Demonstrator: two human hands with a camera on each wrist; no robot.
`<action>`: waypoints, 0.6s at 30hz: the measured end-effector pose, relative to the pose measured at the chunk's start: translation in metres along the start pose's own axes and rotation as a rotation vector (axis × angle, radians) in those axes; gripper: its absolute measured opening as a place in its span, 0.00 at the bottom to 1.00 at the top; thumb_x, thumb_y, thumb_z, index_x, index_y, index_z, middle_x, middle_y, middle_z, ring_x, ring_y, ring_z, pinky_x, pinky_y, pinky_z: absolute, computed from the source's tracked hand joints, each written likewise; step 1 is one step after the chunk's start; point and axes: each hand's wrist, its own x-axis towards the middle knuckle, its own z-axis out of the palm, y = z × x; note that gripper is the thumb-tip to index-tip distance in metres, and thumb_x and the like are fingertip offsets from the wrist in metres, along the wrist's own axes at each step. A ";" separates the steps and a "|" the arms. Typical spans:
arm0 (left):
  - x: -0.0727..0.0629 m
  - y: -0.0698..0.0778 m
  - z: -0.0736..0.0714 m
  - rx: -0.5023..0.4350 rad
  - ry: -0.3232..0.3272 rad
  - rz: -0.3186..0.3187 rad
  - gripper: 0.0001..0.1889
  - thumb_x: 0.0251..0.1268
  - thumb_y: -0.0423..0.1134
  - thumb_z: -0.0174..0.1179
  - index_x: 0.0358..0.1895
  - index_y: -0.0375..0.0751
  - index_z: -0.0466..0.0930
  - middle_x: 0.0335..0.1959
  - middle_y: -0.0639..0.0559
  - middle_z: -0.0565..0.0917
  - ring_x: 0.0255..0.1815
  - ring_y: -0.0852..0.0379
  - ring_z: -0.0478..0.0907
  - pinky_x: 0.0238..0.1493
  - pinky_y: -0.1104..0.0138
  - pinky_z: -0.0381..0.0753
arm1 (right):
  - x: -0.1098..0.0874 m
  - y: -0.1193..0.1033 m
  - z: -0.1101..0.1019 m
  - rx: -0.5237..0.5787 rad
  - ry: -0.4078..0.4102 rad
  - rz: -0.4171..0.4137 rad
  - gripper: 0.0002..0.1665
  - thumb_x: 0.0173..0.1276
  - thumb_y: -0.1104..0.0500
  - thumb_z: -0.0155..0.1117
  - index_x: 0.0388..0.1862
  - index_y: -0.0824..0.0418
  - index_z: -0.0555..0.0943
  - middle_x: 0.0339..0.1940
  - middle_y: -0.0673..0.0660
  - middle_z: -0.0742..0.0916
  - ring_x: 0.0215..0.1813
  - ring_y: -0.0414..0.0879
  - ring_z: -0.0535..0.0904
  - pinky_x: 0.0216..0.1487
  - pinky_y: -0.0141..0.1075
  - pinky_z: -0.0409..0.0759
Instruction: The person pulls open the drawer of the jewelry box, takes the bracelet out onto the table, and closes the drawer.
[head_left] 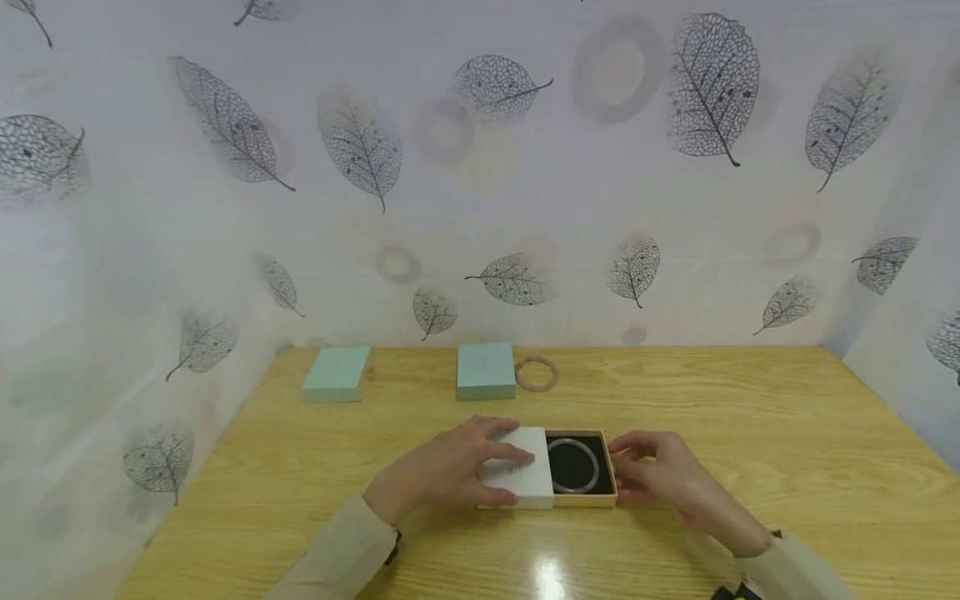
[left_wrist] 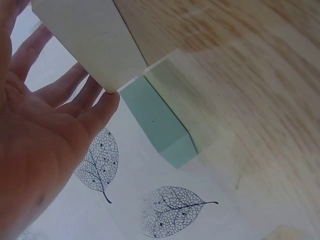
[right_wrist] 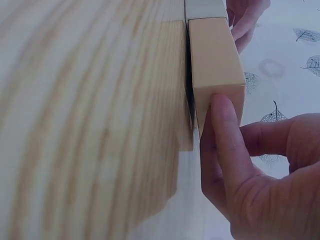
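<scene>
A white box sleeve (head_left: 534,487) lies on the table with an orange-sided inner tray (head_left: 583,501) sticking out of its right end. On the tray's black lining sits a pale, translucent bangle (head_left: 596,475), its left edge at the sleeve's opening. My left hand (head_left: 468,462) holds the sleeve, fingers spread over its top and far side, thumb along the near edge. My right hand (head_left: 663,471) is at the tray's right end. The right wrist view shows a fingertip on the end face of the tray (right_wrist: 217,52) and other curled fingers close against it.
Behind the hands stand a light green box (head_left: 486,371) and, left of it, another light green box (head_left: 337,373). A pinkish bangle (head_left: 555,379) lies beside the middle one. A leaf-patterned curtain (head_left: 570,200) hangs behind the wooden table (head_left: 750,417).
</scene>
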 end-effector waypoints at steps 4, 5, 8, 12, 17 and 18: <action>0.000 -0.001 0.001 0.000 0.004 0.007 0.26 0.66 0.59 0.67 0.67 0.65 0.79 0.78 0.49 0.69 0.78 0.46 0.67 0.75 0.51 0.72 | 0.000 0.000 -0.002 -0.008 0.011 0.016 0.18 0.74 0.70 0.55 0.60 0.77 0.75 0.40 0.61 0.83 0.35 0.45 0.84 0.37 0.37 0.90; 0.000 -0.001 0.001 0.001 0.005 0.009 0.26 0.66 0.59 0.67 0.67 0.65 0.79 0.78 0.48 0.69 0.77 0.46 0.67 0.75 0.51 0.72 | -0.001 0.001 -0.003 -0.013 0.014 0.020 0.18 0.75 0.70 0.55 0.60 0.77 0.75 0.41 0.61 0.83 0.35 0.46 0.84 0.37 0.38 0.90; 0.000 -0.001 0.002 -0.002 0.004 0.009 0.27 0.66 0.59 0.67 0.67 0.64 0.79 0.78 0.48 0.68 0.77 0.46 0.67 0.74 0.51 0.72 | -0.001 0.002 -0.005 -0.027 0.020 0.023 0.18 0.75 0.70 0.54 0.61 0.77 0.75 0.41 0.61 0.83 0.35 0.46 0.85 0.37 0.38 0.90; 0.000 -0.001 0.001 -0.006 -0.002 -0.003 0.27 0.66 0.59 0.67 0.67 0.65 0.79 0.78 0.49 0.68 0.78 0.46 0.67 0.74 0.51 0.73 | -0.001 0.005 -0.009 -0.036 0.020 0.017 0.19 0.74 0.70 0.54 0.61 0.77 0.75 0.41 0.61 0.84 0.34 0.46 0.85 0.37 0.38 0.90; 0.001 -0.001 0.002 -0.019 -0.002 -0.010 0.27 0.66 0.59 0.67 0.67 0.66 0.79 0.78 0.49 0.68 0.78 0.47 0.66 0.74 0.52 0.73 | -0.002 0.008 -0.014 -0.021 -0.005 0.004 0.21 0.73 0.71 0.53 0.62 0.79 0.73 0.40 0.60 0.83 0.34 0.45 0.85 0.38 0.39 0.90; 0.000 -0.001 0.002 -0.021 -0.002 -0.009 0.27 0.66 0.59 0.67 0.67 0.66 0.79 0.79 0.49 0.68 0.78 0.47 0.66 0.74 0.52 0.73 | -0.003 0.008 -0.015 -0.016 -0.008 0.006 0.21 0.73 0.71 0.53 0.62 0.79 0.73 0.41 0.60 0.83 0.35 0.45 0.85 0.38 0.39 0.90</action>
